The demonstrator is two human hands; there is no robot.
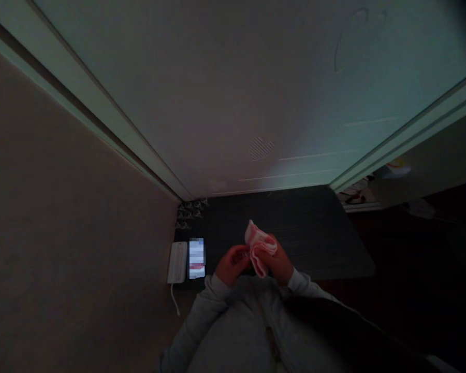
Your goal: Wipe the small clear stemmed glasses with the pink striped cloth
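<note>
A pink and white cloth, folded and bunched, is in my right hand, whose fingers wrap round its right side. My left hand is at the cloth's left side with its fingers curled in. Something small and shiny shows at the left fingertips, too dim to make out. Both hands are close together in front of my body, above the near edge of a dark table.
A lit phone lies on the table's left side, beside a white box-like device with a cable. Several small clear objects stand at the back left corner. A white panel with a heart shape rises behind the table, with a wall at left.
</note>
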